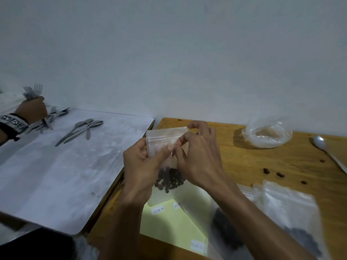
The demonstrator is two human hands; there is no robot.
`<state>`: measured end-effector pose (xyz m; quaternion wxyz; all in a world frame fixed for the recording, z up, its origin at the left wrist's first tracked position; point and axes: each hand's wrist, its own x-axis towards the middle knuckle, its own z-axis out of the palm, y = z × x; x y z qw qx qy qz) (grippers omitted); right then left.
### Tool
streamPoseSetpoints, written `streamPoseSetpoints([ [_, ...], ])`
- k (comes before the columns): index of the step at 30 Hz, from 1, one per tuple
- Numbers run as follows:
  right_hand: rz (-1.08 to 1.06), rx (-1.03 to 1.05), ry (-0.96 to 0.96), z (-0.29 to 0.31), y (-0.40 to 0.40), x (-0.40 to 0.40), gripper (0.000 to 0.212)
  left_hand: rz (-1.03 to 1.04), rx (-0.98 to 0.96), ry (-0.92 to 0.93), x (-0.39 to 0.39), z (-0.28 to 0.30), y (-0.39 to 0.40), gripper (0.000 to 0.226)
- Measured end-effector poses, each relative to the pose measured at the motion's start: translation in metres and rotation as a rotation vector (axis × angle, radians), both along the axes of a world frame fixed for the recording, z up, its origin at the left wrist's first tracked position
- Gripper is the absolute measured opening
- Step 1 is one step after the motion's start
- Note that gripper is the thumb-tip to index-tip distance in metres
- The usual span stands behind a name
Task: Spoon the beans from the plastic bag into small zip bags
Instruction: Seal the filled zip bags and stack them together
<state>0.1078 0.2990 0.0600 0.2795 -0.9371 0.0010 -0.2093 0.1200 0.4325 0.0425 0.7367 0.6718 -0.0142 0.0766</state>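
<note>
Far out at nine o'clock another person's hand grips a bunch of forks, spoons lying loose on the white board beside it. Centre now: your left hand pinches the small zip bag by its side, your right hand nips the seal strip, beans pooled in its bottom. At two o'clock on the desk, the plastic bag sits open; a spoon rests beyond it, filled bags at four o'clock.
</note>
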Motion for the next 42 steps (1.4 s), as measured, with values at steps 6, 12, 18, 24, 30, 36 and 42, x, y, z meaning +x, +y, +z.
streamPoseSetpoints([
  [6, -0.016, 0.403, -0.027, -0.01, -0.008, -0.001, 0.024, 0.009, -0.012, -0.02, 0.005, -0.004, 0.0, 0.048],
  [12, 0.028, 0.675, -0.027, -0.016, -0.013, -0.004, 0.023, 0.051, -0.057, 0.036, 0.013, -0.002, -0.004, 0.047],
  [18, 0.255, 0.772, 0.18, -0.035, -0.026, 0.0, 0.024, 0.112, -0.071, 0.079, 0.043, 0.011, 0.0, 0.041],
  [24, -0.013, 0.952, 0.141, -0.038, -0.036, 0.058, 0.031, -0.031, 0.33, 0.132, 0.081, 0.001, -0.007, 0.086],
  [30, -0.192, 0.7, 0.173, -0.059, -0.048, 0.12, 0.032, -0.152, 0.614, 0.121, 0.115, -0.023, -0.024, 0.083],
  [36, -0.23, 0.187, 0.272, -0.085, -0.044, 0.163, 0.033, -0.073, 0.842, 0.058, 0.151, -0.044, -0.034, 0.068],
  [42, -0.167, 0.033, 0.284, -0.087, -0.047, 0.158, 0.028, -0.051, 0.935, -0.015, 0.158, -0.059, -0.034, 0.058],
])
